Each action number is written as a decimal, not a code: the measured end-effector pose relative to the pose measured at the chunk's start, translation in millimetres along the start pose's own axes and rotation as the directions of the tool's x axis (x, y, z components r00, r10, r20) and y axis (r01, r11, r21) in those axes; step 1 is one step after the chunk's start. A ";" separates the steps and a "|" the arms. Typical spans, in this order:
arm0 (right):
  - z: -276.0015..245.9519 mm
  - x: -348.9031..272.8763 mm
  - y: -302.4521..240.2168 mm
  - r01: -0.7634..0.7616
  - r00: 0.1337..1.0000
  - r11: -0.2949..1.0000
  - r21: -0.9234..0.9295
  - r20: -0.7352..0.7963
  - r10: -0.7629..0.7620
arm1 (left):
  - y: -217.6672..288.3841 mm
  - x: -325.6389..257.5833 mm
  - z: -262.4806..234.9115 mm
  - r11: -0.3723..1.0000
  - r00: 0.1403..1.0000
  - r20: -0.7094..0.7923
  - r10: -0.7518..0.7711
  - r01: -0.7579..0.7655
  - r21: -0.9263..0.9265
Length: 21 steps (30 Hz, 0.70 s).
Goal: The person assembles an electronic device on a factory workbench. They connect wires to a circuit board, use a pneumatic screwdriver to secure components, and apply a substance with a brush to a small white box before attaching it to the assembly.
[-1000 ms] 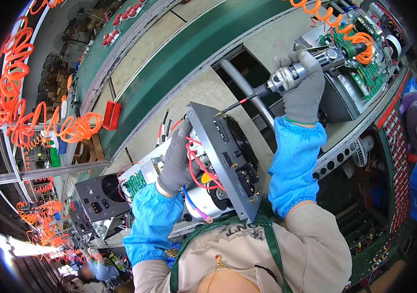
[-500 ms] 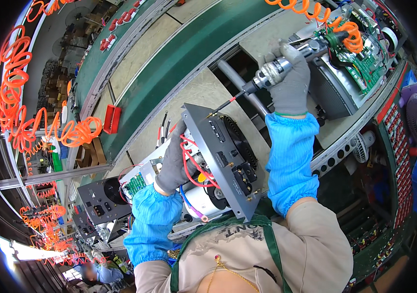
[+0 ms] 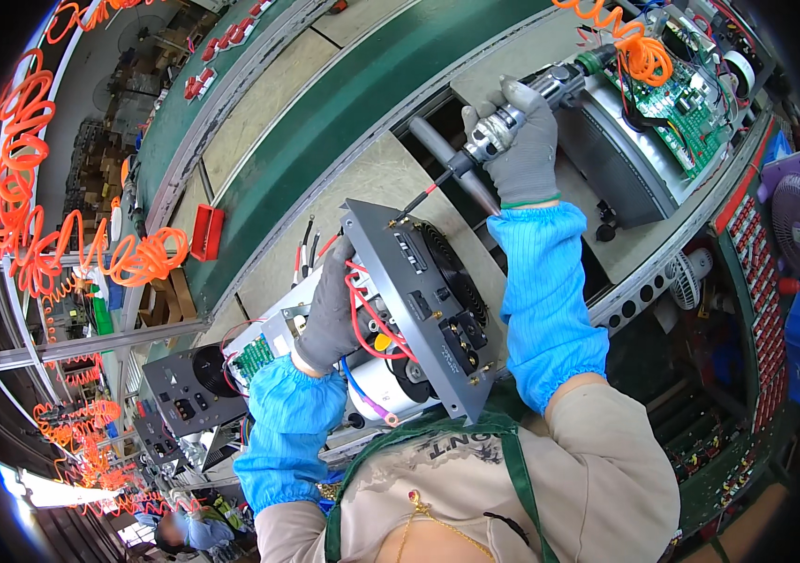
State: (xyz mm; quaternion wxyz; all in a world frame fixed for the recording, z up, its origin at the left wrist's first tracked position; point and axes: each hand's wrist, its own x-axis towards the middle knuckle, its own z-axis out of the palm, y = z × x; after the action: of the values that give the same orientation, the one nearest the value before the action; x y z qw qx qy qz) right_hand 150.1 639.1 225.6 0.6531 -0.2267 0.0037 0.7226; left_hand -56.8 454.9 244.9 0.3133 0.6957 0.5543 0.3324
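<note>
My gloved left hand [image 3: 328, 317] grips the upper back edge of a dark grey metal panel [image 3: 407, 280]; its fingertips are partly hidden behind the panel. The panel stands tilted and carries a round fan grille [image 3: 452, 267], sockets and brass-coloured screws. Red wires [image 3: 362, 324] loop beside this hand, above a white cylindrical part [image 3: 383, 387]. My gloved right hand [image 3: 527, 141] is closed round a silver pneumatic screwdriver [image 3: 494, 134]. Its long bit [image 3: 422, 199], with a red band, points down to the left, and the tip meets a screw at the panel's upper corner.
An orange coiled air hose [image 3: 644, 58] runs from the screwdriver. At the right lies a unit with a green circuit board [image 3: 686, 117]. Similar panelled units [image 3: 194, 389] stand at the left. A red bin [image 3: 206, 233] sits beside the green conveyor [image 3: 264, 169].
My right hand and the screwdriver have moved left, and the bit's tip has shifted slightly left at the panel corner. My left hand keeps its hold on the panel.
</note>
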 end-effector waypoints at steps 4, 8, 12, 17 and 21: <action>-2.5 -1.0 -0.4 0.031 0.999 0.999 0.020 -0.031 -0.031 | -3.4 0.0 -2.5 0.997 0.999 0.026 -0.025 0.027 -0.079; -5.1 1.9 -0.2 0.028 0.996 0.998 0.048 0.080 -0.032 | -10.8 -1.7 -4.1 1.000 0.999 0.034 -0.028 0.027 0.011; -8.9 3.2 1.1 0.013 0.997 0.996 0.093 0.071 -0.020 | -2.8 0.4 -4.1 0.999 1.000 0.026 0.002 -0.004 0.050; -15.0 -2.0 0.4 0.001 0.949 0.985 0.175 0.309 -0.056 | 1.3 4.0 -4.7 0.996 0.997 0.024 -0.069 0.070 -0.060; -29.8 5.8 0.5 -0.014 0.864 0.978 0.210 0.495 -0.094 | 0.9 3.9 -5.7 0.998 0.999 0.027 -0.022 0.024 -0.051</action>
State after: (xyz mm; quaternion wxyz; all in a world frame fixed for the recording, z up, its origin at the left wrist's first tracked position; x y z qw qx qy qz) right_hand 159.0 635.6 196.8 0.6663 0.0383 -0.0961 0.7384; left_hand -60.3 459.0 249.4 0.3422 0.6854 0.5494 0.3336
